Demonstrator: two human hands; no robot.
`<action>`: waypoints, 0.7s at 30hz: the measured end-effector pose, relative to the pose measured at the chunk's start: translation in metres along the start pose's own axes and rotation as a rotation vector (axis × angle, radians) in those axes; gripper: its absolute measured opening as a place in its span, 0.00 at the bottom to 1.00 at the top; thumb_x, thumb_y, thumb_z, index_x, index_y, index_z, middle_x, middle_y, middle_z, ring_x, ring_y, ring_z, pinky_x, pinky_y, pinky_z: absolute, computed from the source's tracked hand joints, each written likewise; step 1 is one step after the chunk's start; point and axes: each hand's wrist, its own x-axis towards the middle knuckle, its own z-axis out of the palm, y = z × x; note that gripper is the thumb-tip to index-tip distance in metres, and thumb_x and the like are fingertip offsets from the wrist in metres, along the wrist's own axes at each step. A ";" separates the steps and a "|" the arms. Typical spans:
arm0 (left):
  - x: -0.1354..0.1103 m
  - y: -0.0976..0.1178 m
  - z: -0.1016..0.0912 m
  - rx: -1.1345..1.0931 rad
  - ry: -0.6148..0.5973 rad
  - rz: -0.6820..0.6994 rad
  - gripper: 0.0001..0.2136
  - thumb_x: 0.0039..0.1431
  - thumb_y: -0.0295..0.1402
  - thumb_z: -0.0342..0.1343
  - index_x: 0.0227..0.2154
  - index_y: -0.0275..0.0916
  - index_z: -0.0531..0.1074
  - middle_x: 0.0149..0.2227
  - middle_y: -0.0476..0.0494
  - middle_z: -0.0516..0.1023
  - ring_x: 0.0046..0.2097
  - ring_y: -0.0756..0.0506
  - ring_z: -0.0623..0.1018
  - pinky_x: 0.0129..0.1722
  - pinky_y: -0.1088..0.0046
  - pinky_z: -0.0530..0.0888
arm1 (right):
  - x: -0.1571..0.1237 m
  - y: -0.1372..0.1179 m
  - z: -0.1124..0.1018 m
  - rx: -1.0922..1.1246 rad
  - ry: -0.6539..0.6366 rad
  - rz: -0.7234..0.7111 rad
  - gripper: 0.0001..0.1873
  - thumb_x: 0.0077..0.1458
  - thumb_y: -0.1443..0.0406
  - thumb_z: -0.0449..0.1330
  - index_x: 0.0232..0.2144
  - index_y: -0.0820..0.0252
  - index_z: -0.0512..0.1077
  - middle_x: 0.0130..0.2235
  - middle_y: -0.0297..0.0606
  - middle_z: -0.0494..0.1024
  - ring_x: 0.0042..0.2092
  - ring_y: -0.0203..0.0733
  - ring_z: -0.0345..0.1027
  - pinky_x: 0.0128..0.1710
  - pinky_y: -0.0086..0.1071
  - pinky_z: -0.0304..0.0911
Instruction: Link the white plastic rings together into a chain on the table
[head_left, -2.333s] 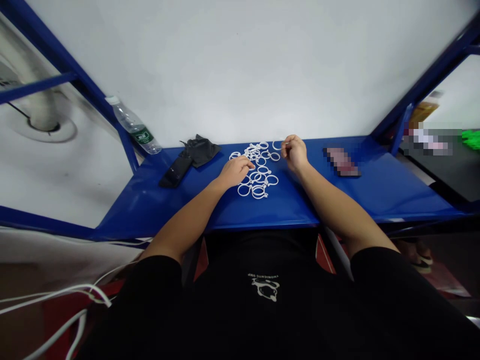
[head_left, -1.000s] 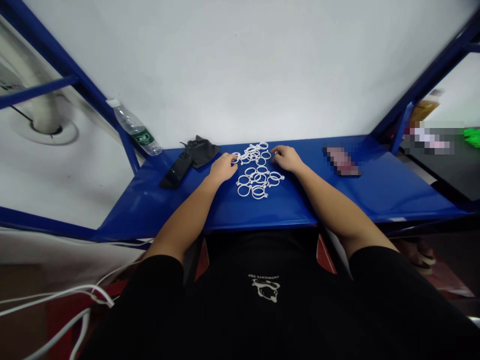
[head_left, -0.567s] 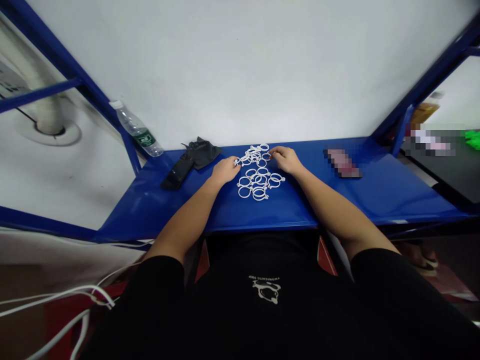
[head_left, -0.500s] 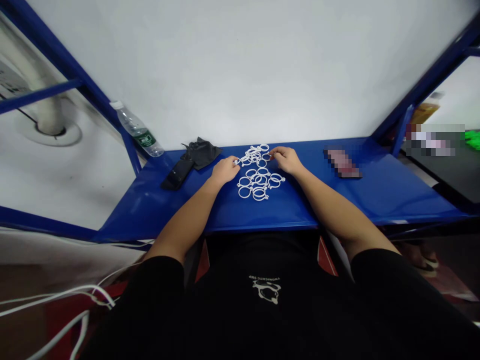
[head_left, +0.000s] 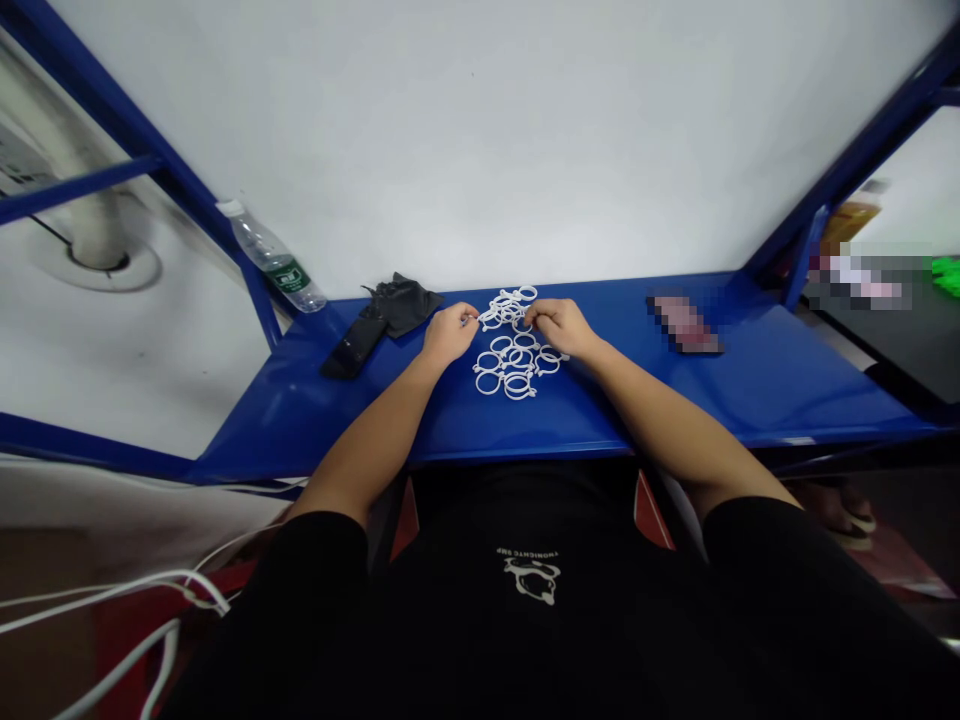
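Several white plastic curtain rings (head_left: 517,357), each with a small eyelet, lie in two loose clusters on the blue tabletop (head_left: 517,430). My left hand (head_left: 450,334) rests left of the far cluster (head_left: 501,308), thumb and fingers pinched; a small pale bit shows at the fingertips, too small to make out. From the right, my right hand (head_left: 561,326) reaches over that cluster's edge. Its thumb and forefinger are closed on a white curtain ring (head_left: 523,326), partly hidden by the fingers.
A black phone (head_left: 354,346) and a crumpled black pouch (head_left: 405,304) lie to the left. Behind them, a clear water bottle (head_left: 274,262) leans by the blue frame. A blurred-out flat object (head_left: 686,325) lies on the right. The white wall (head_left: 480,150) bounds the back.
My right hand has moved left, further over the far cluster. My left hand has shifted slightly and its fingertips have turned inward. The near cluster looks unchanged.
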 end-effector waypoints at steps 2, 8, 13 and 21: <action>0.000 -0.001 0.001 -0.010 -0.013 0.021 0.15 0.71 0.29 0.59 0.52 0.41 0.88 0.49 0.40 0.91 0.48 0.40 0.87 0.54 0.66 0.80 | -0.002 -0.008 0.001 0.016 -0.085 -0.021 0.26 0.59 0.70 0.54 0.55 0.59 0.83 0.43 0.39 0.91 0.40 0.47 0.81 0.47 0.37 0.72; 0.000 -0.003 0.005 -0.032 -0.036 0.122 0.16 0.74 0.29 0.56 0.55 0.41 0.87 0.53 0.40 0.90 0.51 0.40 0.86 0.58 0.65 0.80 | -0.005 -0.016 -0.001 -0.081 -0.225 0.002 0.33 0.59 0.70 0.56 0.65 0.57 0.80 0.49 0.39 0.92 0.45 0.48 0.84 0.52 0.40 0.74; 0.000 -0.003 0.006 -0.025 -0.055 0.140 0.16 0.72 0.28 0.58 0.55 0.39 0.87 0.55 0.39 0.89 0.50 0.40 0.86 0.60 0.64 0.80 | -0.004 -0.006 -0.001 -0.118 -0.163 0.017 0.24 0.65 0.65 0.59 0.58 0.56 0.86 0.46 0.39 0.92 0.44 0.47 0.84 0.52 0.39 0.74; -0.004 0.004 0.006 -0.013 -0.116 0.199 0.15 0.72 0.28 0.58 0.53 0.38 0.88 0.53 0.39 0.90 0.48 0.40 0.86 0.57 0.64 0.80 | 0.005 0.023 -0.003 -0.261 -0.161 0.135 0.23 0.65 0.69 0.60 0.56 0.51 0.88 0.58 0.40 0.90 0.58 0.54 0.84 0.61 0.43 0.75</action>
